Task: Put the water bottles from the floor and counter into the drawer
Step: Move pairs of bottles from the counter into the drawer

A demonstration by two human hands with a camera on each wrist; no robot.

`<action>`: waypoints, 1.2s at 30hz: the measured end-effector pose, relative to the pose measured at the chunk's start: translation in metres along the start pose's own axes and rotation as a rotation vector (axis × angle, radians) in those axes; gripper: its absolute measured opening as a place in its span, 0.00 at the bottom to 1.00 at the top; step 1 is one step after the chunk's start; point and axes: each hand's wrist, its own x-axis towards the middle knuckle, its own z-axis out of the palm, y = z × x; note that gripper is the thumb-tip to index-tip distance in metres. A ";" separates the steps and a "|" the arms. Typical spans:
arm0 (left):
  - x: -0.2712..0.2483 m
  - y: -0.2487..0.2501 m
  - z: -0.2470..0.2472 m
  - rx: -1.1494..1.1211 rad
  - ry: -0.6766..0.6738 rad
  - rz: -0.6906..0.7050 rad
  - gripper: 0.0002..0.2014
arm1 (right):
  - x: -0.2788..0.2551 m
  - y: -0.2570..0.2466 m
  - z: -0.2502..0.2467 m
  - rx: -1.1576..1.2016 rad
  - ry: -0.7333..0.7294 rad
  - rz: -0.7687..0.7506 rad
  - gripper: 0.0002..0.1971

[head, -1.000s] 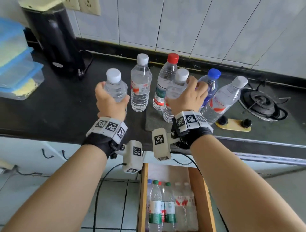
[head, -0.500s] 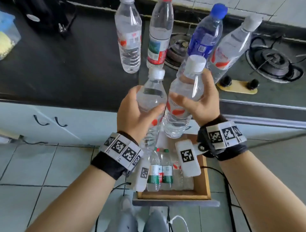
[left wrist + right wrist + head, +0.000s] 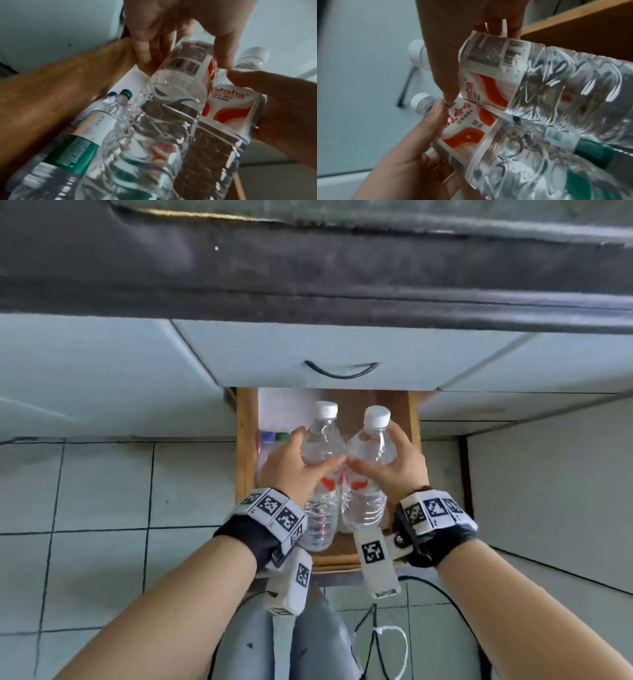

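Left hand (image 3: 294, 470) and right hand (image 3: 394, 470) each gripped a white-capped water bottle (image 3: 322, 460), caps toward the drawer (image 3: 245, 453) back, above it.

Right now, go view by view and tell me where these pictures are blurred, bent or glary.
Head view: motion-smeared along the dark counter edge, cabinet lines bowed by the wide lens, both held bottles fairly sharp. Left wrist view: the left-hand bottle fills the frame, its base soft and glinting, the drawer wall blurred. Right wrist view: white glare streaks on the right-hand bottle, the background cabinet out of focus.
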 end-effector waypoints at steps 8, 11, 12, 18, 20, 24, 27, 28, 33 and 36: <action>0.079 -0.043 0.059 0.155 -0.005 -0.165 0.39 | 0.060 0.059 0.050 -0.069 -0.242 0.304 0.44; 0.096 -0.066 0.076 0.211 0.004 -0.222 0.39 | 0.081 0.070 0.063 -0.085 -0.337 0.360 0.51; 0.099 -0.070 0.079 0.233 0.016 -0.226 0.40 | 0.087 0.075 0.066 -0.096 -0.370 0.369 0.50; 0.098 -0.069 0.077 0.388 0.026 -0.271 0.41 | 0.092 0.098 0.071 -0.173 -0.499 0.305 0.47; 0.099 -0.067 0.077 0.390 0.046 -0.204 0.35 | 0.092 0.100 0.071 -0.179 -0.497 0.305 0.48; 0.097 -0.069 0.075 0.413 -0.003 -0.151 0.32 | 0.093 0.102 0.073 -0.183 -0.478 0.325 0.48; 0.089 -0.068 0.065 0.340 -0.050 -0.170 0.26 | 0.088 0.091 0.072 -0.191 -0.473 0.363 0.45; 0.085 -0.063 0.059 0.287 -0.060 -0.177 0.25 | 0.084 0.082 0.070 -0.206 -0.439 0.364 0.40; 0.048 -0.009 0.007 -0.101 -0.052 -0.122 0.13 | 0.052 0.005 0.037 0.084 -0.283 0.261 0.20; 0.023 0.043 -0.038 -0.272 -0.105 0.017 0.08 | 0.030 -0.052 -0.001 0.300 -0.232 0.167 0.15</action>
